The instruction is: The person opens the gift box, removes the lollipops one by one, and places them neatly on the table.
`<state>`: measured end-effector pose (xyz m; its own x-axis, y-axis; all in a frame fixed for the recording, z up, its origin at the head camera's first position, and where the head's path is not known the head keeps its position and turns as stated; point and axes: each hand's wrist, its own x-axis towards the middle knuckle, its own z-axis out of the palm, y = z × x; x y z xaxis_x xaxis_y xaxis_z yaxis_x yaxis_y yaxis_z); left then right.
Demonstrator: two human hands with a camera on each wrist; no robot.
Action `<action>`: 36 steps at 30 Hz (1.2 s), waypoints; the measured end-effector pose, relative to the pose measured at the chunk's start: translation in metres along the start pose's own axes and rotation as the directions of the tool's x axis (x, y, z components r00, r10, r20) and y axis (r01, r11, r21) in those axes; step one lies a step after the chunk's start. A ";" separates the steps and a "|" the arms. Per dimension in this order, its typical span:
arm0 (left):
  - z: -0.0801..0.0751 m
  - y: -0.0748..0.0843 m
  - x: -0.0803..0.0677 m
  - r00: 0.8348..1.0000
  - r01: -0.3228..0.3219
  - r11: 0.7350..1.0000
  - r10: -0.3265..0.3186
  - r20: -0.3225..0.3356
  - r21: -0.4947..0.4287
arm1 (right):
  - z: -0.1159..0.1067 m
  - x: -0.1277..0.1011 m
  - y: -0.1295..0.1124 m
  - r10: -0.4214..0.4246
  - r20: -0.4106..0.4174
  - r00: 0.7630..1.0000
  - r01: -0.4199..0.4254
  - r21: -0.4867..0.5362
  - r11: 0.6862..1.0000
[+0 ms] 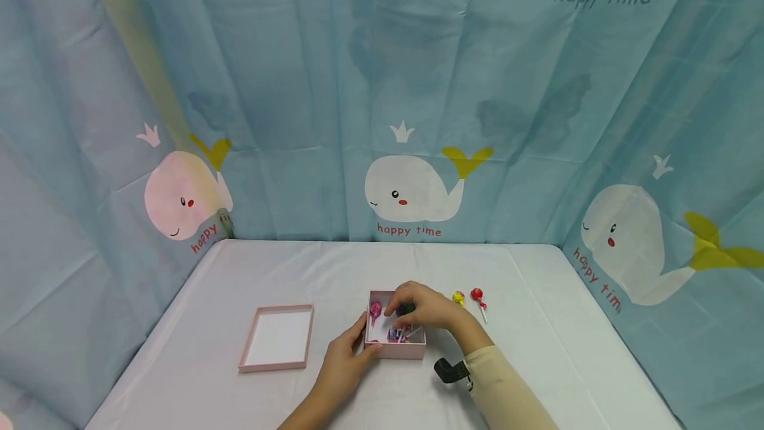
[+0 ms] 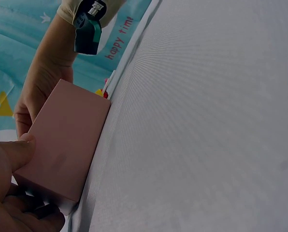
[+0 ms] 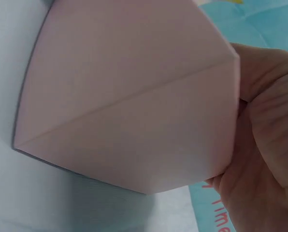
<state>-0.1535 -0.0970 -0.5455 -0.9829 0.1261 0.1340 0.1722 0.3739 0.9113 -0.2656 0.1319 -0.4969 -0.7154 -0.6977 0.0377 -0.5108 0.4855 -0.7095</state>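
Observation:
A small pink box (image 1: 395, 349) stands open near the table's front middle, with a pink lollipop (image 1: 375, 310) and other wrapped sweets (image 1: 396, 334) inside. My left hand (image 1: 363, 342) grips the box's front left corner; in the left wrist view the thumb lies on the pink box (image 2: 66, 140) wall. My right hand (image 1: 398, 309) hovers over the box opening, its fingers curled and pinching a dark green lollipop (image 1: 408, 308). The right wrist view is filled by the pink box (image 3: 129, 96) from outside, beside my palm. A yellow lollipop (image 1: 458, 297) and a red lollipop (image 1: 477, 295) lie right of the box.
The box's pink lid (image 1: 277, 337) lies upturned to the left on the white tablecloth (image 1: 537, 324). Blue whale-print curtains (image 1: 412, 118) close off the back and both sides. A black wrist camera (image 1: 450, 370) sits on my right forearm.

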 end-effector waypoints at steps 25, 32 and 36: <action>0.002 -0.001 0.002 1.000 -0.010 1.000 0.011 -0.028 0.019 | 0.013 0.003 -0.004 0.076 -0.008 0.997 -0.074 -0.355 0.932; 0.002 -0.002 0.002 0.999 -0.016 1.000 0.016 -0.033 0.017 | 0.013 0.004 -0.008 0.104 0.014 0.995 -0.091 -0.371 0.924; 0.003 -0.004 0.002 0.999 -0.022 1.000 0.022 -0.030 0.006 | 0.011 0.003 -0.011 0.099 0.031 0.995 -0.079 -0.389 0.918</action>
<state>-0.1563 -0.0953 -0.5497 -0.9803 0.1066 0.1661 0.1944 0.3768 0.9057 -0.2573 0.1186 -0.4972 -0.7473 -0.6623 -0.0545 -0.5976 0.7057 -0.3806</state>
